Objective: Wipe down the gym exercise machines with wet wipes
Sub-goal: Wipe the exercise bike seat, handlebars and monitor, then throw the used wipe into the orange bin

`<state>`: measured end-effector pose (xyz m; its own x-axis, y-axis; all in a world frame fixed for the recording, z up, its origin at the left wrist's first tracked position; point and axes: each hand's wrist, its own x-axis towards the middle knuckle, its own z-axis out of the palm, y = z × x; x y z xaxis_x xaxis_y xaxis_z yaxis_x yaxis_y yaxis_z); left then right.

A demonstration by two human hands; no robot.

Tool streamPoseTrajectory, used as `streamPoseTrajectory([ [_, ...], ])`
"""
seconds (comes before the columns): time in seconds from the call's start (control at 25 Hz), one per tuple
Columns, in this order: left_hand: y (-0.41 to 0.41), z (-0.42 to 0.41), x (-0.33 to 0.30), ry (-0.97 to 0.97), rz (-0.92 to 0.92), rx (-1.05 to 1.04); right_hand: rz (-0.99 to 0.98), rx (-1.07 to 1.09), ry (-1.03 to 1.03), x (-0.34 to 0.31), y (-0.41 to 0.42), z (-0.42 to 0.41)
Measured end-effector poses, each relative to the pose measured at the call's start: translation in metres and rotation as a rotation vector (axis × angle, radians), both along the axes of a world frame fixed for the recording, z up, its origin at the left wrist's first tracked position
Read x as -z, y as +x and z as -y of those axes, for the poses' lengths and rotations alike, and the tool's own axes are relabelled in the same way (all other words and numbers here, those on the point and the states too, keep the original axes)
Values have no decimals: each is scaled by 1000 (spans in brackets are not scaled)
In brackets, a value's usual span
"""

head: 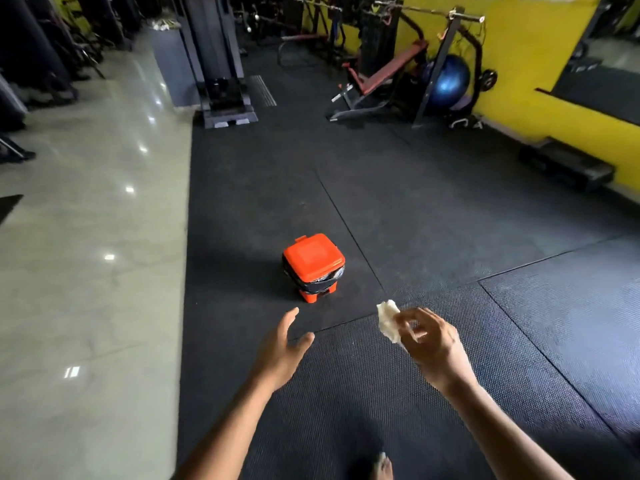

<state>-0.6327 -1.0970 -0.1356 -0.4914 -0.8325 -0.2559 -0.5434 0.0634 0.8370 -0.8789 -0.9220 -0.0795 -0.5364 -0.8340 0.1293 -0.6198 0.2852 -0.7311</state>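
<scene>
Right hand (pixel 427 344) pinches a crumpled wet wipe (pixel 388 321) at its fingertips. Left hand (pixel 282 348) spread, holding nothing. Risk: the orange bin (pixel 313 263) just ahead has its lid down, so a dropped wipe would land on the rubber mat (pixel 450 202). Mat open all round; benches (pixel 384 77) well beyond.

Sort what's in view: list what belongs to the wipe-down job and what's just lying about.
Part of the job:
- white wipe, pinched in the right hand
- left hand, open, holding nothing
- orange bin, lid closed
- weight bench and cable machine, machines to wipe

Just lying about:
- blue exercise ball
- black step by the yellow wall
</scene>
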Motion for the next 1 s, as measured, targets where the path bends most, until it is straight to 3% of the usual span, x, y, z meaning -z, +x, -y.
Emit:
streamPoseTrajectory([
  [0.36,-139,198,20,-20,258,145,268,143,-25,46,-144,206],
  [0.64,-198,327,42,-22,304,96,143,18,101,67,-238,361],
  [1.0,-254,476,59,33,280,128,31,-59,199,71,-283,507],
])
